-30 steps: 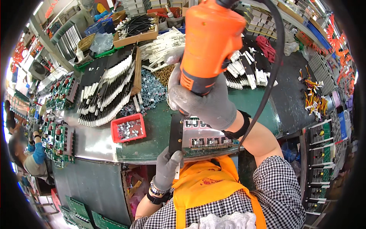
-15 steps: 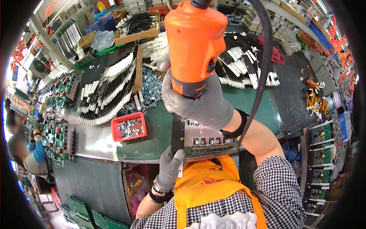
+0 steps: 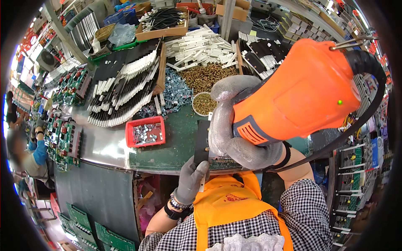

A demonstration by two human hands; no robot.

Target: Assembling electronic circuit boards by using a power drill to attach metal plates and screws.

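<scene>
My gloved right hand [image 3: 224, 129] grips a large orange power screwdriver [image 3: 297, 94], which leans to the right with its black cable looping down from the top end. Its tip is hidden behind the hand and body. At the bench's front edge, my gloved left hand [image 3: 189, 180] pinches the near end of a black strip [image 3: 202, 138], thumb on top. A white end piece shows below the thumb. A brass-coloured screw head sits on the strip's right side. Beside the strip, partly covered by my right hand, lies a row of small parts.
Left of the strip stands a red tray [image 3: 129, 142] of small metal pieces. Beyond lie a white bowl [image 3: 194, 109] of tiny parts, heaped brass pieces [image 3: 207, 78], white strips [image 3: 197, 48] and stacked black-and-white strips [image 3: 121, 94]. Circuit boards [image 3: 63, 138] and another person [image 3: 33, 165] are at left.
The power screwdriver has swung from nearly upright to a rightward lean, uncovering the heaps behind it. My left hand keeps the strip and has shifted slightly.
</scene>
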